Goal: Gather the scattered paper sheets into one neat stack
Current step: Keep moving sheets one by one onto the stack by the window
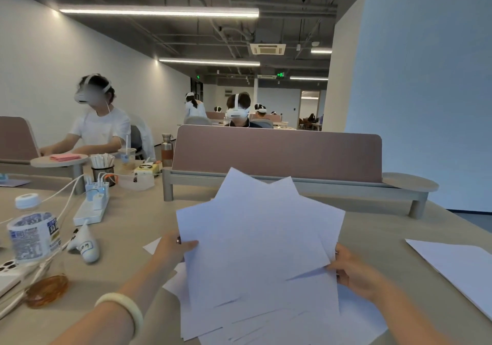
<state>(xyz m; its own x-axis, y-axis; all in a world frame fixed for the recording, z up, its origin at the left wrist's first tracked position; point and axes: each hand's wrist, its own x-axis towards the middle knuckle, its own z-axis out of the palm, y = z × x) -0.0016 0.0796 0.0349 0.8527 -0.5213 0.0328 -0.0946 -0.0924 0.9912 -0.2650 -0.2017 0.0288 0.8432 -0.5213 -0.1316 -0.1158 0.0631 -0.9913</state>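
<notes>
A fanned bundle of several white paper sheets (pixel 255 238) is raised off the beige table (pixel 133 238) in front of me, its corners sticking out at different angles. My left hand (pixel 173 246) pinches the bundle's left edge with the thumb on top. My right hand (pixel 351 270) grips the right edge. More white sheets (pixel 279 326) lie skewed on the table below the bundle. One separate sheet (pixel 458 270) lies flat at the right, apart from both hands.
At the left stand a plastic water bottle (pixel 34 235), a power strip (pixel 91 209) with cables, a white controller (pixel 85 246), a phone (pixel 10 272) and an amber coil (pixel 46 290). A pink desk divider (pixel 277 153) closes the far side. Other people sit beyond.
</notes>
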